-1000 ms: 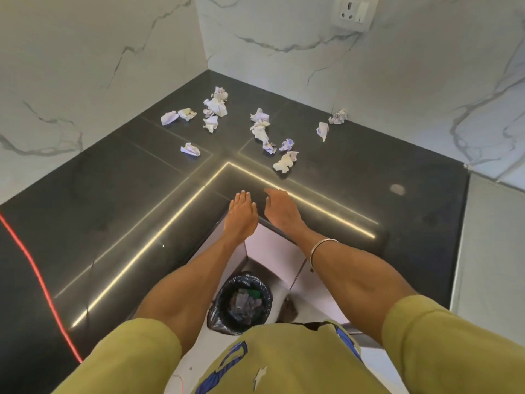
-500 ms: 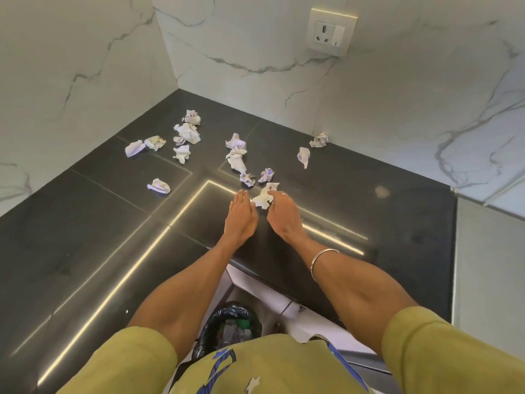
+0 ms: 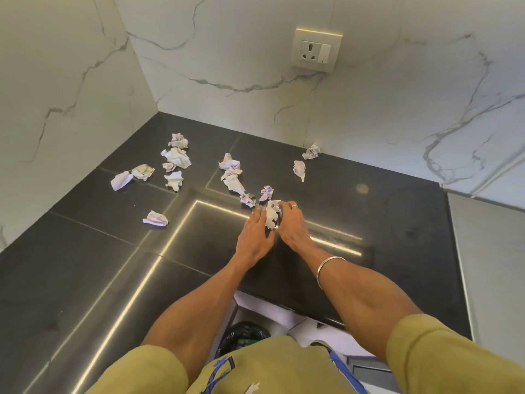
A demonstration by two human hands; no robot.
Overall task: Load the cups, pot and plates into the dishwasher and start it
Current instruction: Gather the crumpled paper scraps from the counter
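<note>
No cup, pot, plate or dishwasher is in view. I look down at a black countertop [image 3: 85,265] in a corner of white marble walls. My left hand [image 3: 254,238] and my right hand [image 3: 292,227] meet near the counter's middle, pressed from both sides on one crumpled white paper [image 3: 272,216]. The right hand's fingers curl over its top, and the left hand's fingers touch its left side. A ring is on my right hand and a metal bangle [image 3: 326,268] on that wrist.
Several more crumpled papers lie scattered behind my hands, such as one at the left [image 3: 155,218] and one near the back wall [image 3: 311,151]. A bin with a black liner [image 3: 244,335] stands below the counter's front edge. A wall socket [image 3: 315,49] sits above.
The view has tilted up and my hands have reached forward from the counter's front edge to the nearest crumpled paper and closed around it.
</note>
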